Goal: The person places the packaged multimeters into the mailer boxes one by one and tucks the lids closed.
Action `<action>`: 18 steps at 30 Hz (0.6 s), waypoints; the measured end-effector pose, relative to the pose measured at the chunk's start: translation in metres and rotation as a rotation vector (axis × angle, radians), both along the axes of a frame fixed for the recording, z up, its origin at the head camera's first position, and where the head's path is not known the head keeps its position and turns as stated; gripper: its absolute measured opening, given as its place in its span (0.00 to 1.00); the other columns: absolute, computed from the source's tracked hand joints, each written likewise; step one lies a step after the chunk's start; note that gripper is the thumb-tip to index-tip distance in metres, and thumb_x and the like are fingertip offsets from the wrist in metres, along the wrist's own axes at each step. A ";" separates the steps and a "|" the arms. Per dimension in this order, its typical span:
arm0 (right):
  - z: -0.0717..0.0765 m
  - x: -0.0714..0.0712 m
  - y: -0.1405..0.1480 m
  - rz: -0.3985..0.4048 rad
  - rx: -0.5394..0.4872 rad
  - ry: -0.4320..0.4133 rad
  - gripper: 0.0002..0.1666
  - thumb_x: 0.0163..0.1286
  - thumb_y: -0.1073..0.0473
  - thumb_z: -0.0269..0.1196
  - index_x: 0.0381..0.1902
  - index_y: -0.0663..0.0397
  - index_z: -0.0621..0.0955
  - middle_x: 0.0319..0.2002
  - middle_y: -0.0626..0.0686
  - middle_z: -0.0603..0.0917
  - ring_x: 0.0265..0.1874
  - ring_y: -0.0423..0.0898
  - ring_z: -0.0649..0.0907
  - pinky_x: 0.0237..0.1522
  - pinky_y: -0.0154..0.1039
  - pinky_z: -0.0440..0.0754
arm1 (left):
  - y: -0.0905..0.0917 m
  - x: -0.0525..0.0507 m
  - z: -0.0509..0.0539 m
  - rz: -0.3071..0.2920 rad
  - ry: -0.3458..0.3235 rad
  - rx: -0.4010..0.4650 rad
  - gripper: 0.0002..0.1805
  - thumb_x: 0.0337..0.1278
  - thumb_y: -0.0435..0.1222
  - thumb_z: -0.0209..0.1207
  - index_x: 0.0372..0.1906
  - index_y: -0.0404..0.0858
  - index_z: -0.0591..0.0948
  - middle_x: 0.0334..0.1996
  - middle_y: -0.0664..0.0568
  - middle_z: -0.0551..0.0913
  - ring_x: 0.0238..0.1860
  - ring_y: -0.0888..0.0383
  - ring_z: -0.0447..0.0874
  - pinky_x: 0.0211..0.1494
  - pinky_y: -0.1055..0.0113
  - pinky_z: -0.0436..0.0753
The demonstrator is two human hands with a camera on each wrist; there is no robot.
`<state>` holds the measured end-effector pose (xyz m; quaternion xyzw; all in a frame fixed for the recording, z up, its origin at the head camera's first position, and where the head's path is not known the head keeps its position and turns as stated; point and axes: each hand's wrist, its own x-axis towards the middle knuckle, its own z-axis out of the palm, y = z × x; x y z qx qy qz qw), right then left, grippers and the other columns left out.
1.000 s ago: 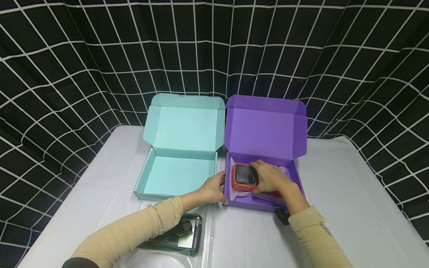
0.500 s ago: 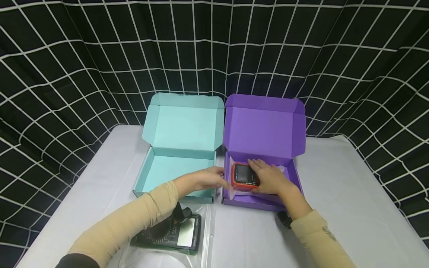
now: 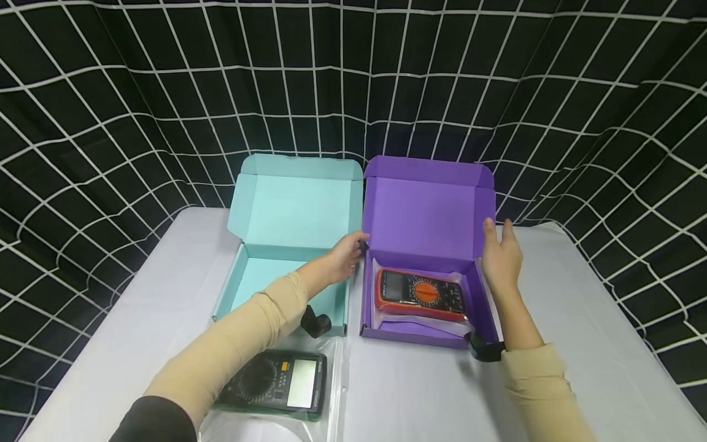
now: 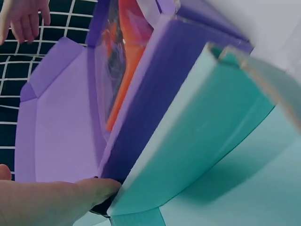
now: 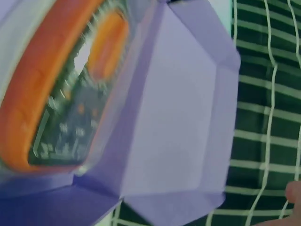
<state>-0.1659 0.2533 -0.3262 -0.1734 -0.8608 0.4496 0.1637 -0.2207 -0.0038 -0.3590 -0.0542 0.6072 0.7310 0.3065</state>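
Head view; right fingers (image 3: 507, 232) extended

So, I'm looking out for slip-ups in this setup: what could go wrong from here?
The clear plastic round the red multimeter spreads out inside the purple box, so it might get caught if the open lid comes down.
The left hand is at the narrow gap between the boxes, so moving it could nudge the teal box.
The left sleeve reaches across the bagged dark multimeter and might brush it.
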 end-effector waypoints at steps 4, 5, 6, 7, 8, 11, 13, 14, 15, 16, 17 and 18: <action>-0.001 -0.010 0.018 -0.007 -0.143 -0.125 0.44 0.78 0.39 0.29 0.74 0.69 0.41 0.75 0.66 0.41 0.74 0.61 0.43 0.74 0.53 0.40 | 0.005 -0.005 -0.002 0.015 -0.014 -0.008 0.45 0.67 0.47 0.45 0.75 0.26 0.38 0.76 0.36 0.40 0.77 0.45 0.36 0.77 0.55 0.38; -0.003 -0.013 0.022 0.017 -0.166 -0.151 0.44 0.78 0.39 0.27 0.74 0.69 0.40 0.75 0.66 0.40 0.74 0.61 0.41 0.74 0.53 0.39 | 0.006 -0.005 -0.002 0.017 -0.006 -0.009 0.46 0.67 0.48 0.45 0.75 0.26 0.38 0.76 0.36 0.39 0.77 0.45 0.35 0.77 0.55 0.38; -0.005 -0.015 0.024 0.040 -0.186 -0.170 0.43 0.78 0.39 0.26 0.74 0.69 0.39 0.75 0.66 0.39 0.74 0.61 0.40 0.74 0.53 0.38 | 0.007 -0.006 -0.002 0.017 0.003 -0.014 0.46 0.67 0.49 0.45 0.75 0.27 0.38 0.76 0.36 0.39 0.77 0.45 0.35 0.77 0.54 0.38; -0.007 -0.017 0.026 0.058 -0.210 -0.182 0.43 0.78 0.40 0.25 0.74 0.69 0.39 0.75 0.66 0.38 0.74 0.60 0.39 0.74 0.52 0.38 | 0.008 -0.006 -0.002 0.014 0.017 -0.015 0.46 0.67 0.49 0.45 0.75 0.28 0.38 0.77 0.37 0.38 0.77 0.45 0.34 0.77 0.54 0.38; -0.009 -0.019 0.028 0.074 -0.235 -0.190 0.42 0.78 0.40 0.24 0.74 0.69 0.40 0.75 0.65 0.38 0.74 0.60 0.39 0.74 0.52 0.38 | 0.009 -0.005 -0.002 0.005 0.040 -0.024 0.46 0.67 0.50 0.44 0.76 0.29 0.38 0.77 0.37 0.38 0.77 0.44 0.34 0.77 0.53 0.38; -0.015 -0.020 0.032 0.108 -0.345 -0.177 0.42 0.77 0.39 0.23 0.75 0.66 0.40 0.75 0.63 0.37 0.74 0.58 0.39 0.74 0.53 0.38 | 0.011 -0.003 -0.003 -0.037 0.125 -0.059 0.44 0.68 0.52 0.42 0.77 0.34 0.40 0.77 0.39 0.39 0.77 0.45 0.35 0.77 0.52 0.39; -0.018 -0.019 0.034 0.141 -0.408 -0.160 0.43 0.77 0.39 0.22 0.75 0.66 0.41 0.75 0.64 0.39 0.74 0.58 0.40 0.73 0.56 0.39 | 0.011 -0.002 -0.004 -0.058 0.188 -0.082 0.42 0.69 0.52 0.41 0.78 0.37 0.42 0.77 0.41 0.40 0.77 0.46 0.36 0.77 0.52 0.40; -0.019 -0.019 0.035 0.163 -0.432 -0.153 0.43 0.76 0.38 0.21 0.75 0.67 0.41 0.75 0.64 0.40 0.74 0.59 0.41 0.73 0.57 0.40 | 0.012 -0.001 -0.004 -0.064 0.210 -0.090 0.41 0.69 0.53 0.40 0.78 0.37 0.43 0.77 0.42 0.40 0.77 0.47 0.36 0.77 0.52 0.40; -0.020 -0.019 0.036 0.187 -0.447 -0.147 0.43 0.76 0.38 0.20 0.74 0.67 0.41 0.75 0.65 0.40 0.74 0.60 0.42 0.73 0.57 0.39 | 0.012 -0.001 -0.004 -0.063 0.227 -0.086 0.41 0.70 0.52 0.40 0.78 0.37 0.43 0.77 0.42 0.40 0.77 0.47 0.36 0.77 0.53 0.40; -0.021 -0.018 0.037 0.213 -0.457 -0.143 0.44 0.76 0.38 0.20 0.74 0.68 0.41 0.74 0.66 0.40 0.74 0.60 0.42 0.73 0.58 0.39 | 0.012 -0.001 -0.004 -0.066 0.241 -0.079 0.40 0.70 0.52 0.39 0.78 0.37 0.44 0.78 0.42 0.40 0.77 0.48 0.36 0.77 0.53 0.40; -0.021 -0.017 0.038 0.240 -0.459 -0.141 0.44 0.76 0.38 0.18 0.74 0.70 0.41 0.74 0.67 0.41 0.73 0.61 0.43 0.73 0.58 0.38 | 0.012 -0.001 -0.003 -0.067 0.253 -0.066 0.39 0.71 0.51 0.38 0.77 0.36 0.44 0.78 0.42 0.40 0.77 0.48 0.35 0.77 0.52 0.39; -0.022 -0.017 0.039 0.260 -0.453 -0.138 0.45 0.75 0.38 0.17 0.74 0.70 0.41 0.74 0.67 0.41 0.73 0.62 0.44 0.73 0.58 0.38 | 0.013 -0.001 -0.003 -0.070 0.261 -0.053 0.38 0.71 0.51 0.38 0.77 0.36 0.44 0.78 0.42 0.40 0.77 0.48 0.35 0.77 0.52 0.38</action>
